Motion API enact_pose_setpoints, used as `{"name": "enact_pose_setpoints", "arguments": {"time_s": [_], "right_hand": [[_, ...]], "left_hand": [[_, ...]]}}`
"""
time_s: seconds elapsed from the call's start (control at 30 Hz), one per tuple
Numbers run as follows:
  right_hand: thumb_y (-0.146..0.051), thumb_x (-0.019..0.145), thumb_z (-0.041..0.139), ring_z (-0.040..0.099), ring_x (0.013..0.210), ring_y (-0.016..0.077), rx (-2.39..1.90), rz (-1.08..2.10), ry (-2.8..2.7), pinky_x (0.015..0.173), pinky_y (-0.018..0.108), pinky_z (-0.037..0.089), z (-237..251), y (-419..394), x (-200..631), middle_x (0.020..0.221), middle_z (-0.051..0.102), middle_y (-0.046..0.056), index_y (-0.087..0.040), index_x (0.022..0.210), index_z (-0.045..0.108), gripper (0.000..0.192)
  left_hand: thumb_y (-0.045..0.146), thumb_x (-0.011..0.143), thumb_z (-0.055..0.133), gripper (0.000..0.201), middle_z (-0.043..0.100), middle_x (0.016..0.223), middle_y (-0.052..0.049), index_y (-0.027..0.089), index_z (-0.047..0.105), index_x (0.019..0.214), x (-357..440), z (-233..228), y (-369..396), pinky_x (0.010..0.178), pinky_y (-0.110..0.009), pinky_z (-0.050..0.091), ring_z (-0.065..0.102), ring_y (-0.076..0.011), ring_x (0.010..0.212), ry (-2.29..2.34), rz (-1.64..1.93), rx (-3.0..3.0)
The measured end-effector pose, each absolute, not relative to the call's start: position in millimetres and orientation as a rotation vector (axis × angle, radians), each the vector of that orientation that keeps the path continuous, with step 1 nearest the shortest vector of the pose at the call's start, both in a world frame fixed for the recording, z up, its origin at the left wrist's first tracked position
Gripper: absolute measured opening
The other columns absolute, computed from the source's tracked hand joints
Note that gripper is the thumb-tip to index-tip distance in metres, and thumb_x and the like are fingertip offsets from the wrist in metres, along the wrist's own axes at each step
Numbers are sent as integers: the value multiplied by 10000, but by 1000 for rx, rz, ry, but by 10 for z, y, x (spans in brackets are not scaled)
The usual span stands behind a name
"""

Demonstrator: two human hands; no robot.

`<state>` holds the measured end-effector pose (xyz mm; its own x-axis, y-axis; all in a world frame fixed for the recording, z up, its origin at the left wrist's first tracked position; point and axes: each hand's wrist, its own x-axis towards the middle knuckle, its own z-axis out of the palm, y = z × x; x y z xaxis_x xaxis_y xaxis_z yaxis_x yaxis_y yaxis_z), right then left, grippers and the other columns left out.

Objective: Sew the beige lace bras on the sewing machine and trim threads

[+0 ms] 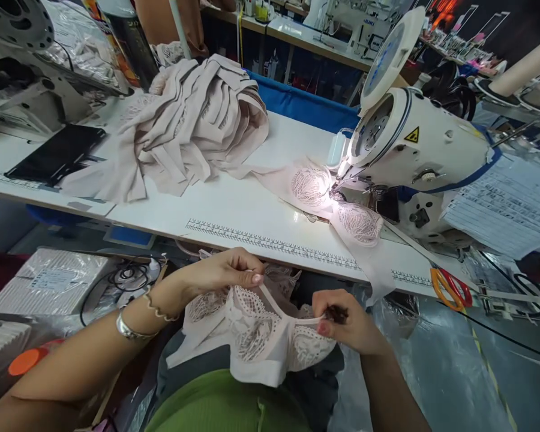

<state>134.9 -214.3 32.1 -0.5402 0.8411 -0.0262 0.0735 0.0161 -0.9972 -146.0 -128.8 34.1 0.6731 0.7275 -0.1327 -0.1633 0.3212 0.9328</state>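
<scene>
A pale pink lace bra [252,336] hangs over my lap, in front of the table edge. My left hand [238,269] pinches its upper edge near one cup. On the other side, my right hand [344,321] grips the edge by the second cup, fingers curled round it. A second lace bra [357,223] lies on the table, with its middle under the needle area of the lit sewing machine [414,141]. Its band stretches left toward a heap of similar pale pink pieces [202,120].
A ruler strip [270,243] runs along the table's front edge. Orange-handled scissors [445,289] are at the right end. A black phone-like slab [56,155] lies at left. Papers [508,201] hang by the machine. Stacked white packs [47,279] stand at lower left.
</scene>
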Motion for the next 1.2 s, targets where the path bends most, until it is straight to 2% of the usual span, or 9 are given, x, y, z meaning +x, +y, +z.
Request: {"name": "enact_pose_setpoints", "arguments": {"time_s": [0.17, 0.4, 0.5, 0.63, 0.77, 0.83, 0.9, 1.0, 1.2], "right_hand": [[-514, 882, 704, 435, 530, 116, -848, 1765, -1333, 508, 262, 287, 115, -2102, 1267, 605, 570, 10, -192, 592, 545, 462], [-695, 755, 729, 237, 380, 72, -775, 1809, -1129, 395, 245, 212, -61, -2102, 1164, 420, 319, -82, -251, 491, 253, 703], [-723, 750, 724, 344, 408, 87, -807, 1798, -1209, 414, 241, 264, 41, -2048, 1224, 460, 448, -43, -223, 505, 405, 642], [-762, 728, 703, 498, 518, 117, -958, 1675, -1676, 480, 239, 361, 340, -2018, 1181, 698, 667, 33, -169, 849, 706, 605], [-544, 949, 587, 509, 505, 119, -882, 1429, -2100, 532, 252, 418, 587, -2160, 1138, 636, 611, -5, -217, 779, 672, 379], [-498, 990, 527, 552, 515, 137, -842, 1311, -2050, 554, 268, 444, 682, -2295, 1238, 600, 601, -1, -234, 734, 654, 389], [-481, 990, 534, 591, 502, 156, -839, 1208, -1856, 530, 276, 455, 776, -2437, 1387, 560, 603, 7, -247, 716, 662, 382], [-435, 960, 599, 570, 454, 163, -1009, 1011, -1694, 457, 279, 425, 895, -2575, 1526, 534, 603, 14, -249, 714, 690, 322], [-208, 904, 662, 576, 487, 129, -1397, 758, -1843, 487, 242, 430, 715, -2533, 1211, 600, 669, -9, -209, 756, 722, 160]], "left_hand": [[444, 646, 893, 557, 390, 486, 37, 183, 427, 488, -1317, 53, -1562, 486, -216, 406, 439, -109, 509, 484, 583, 597], [512, 654, 867, 670, 268, 446, 93, 199, 291, 521, -1211, -100, -1692, 368, -158, 337, 283, -35, 369, 485, 692, 526], [522, 650, 865, 677, 272, 436, 90, 202, 284, 515, -1183, -62, -1699, 345, -164, 321, 276, -37, 352, 487, 692, 545], [548, 623, 878, 673, 290, 427, 86, 203, 311, 508, -1066, 61, -1688, 341, -181, 273, 263, -42, 352, 465, 662, 594], [520, 697, 861, 560, 438, 496, 48, 180, 444, 542, -977, 234, -1574, 435, -204, 380, 408, -75, 436, 440, 656, 700], [409, 765, 845, 342, 613, 719, -15, 164, 614, 706, -997, 367, -1515, 641, -239, 504, 589, -131, 673, 485, 798, 967], [289, 827, 803, 182, 656, 952, -50, 189, 692, 930, -1049, 527, -1515, 838, -283, 513, 618, -173, 931, 581, 1068, 1355], [170, 926, 681, 79, 664, 936, -36, 210, 689, 994, -1114, 725, -1673, 819, -270, 515, 617, -160, 914, 627, 1257, 1790], [281, 978, 620, 196, 712, 1001, -103, 155, 653, 1125, -943, 469, -2077, 828, -330, 549, 648, -223, 941, 630, 967, 2251]]}}
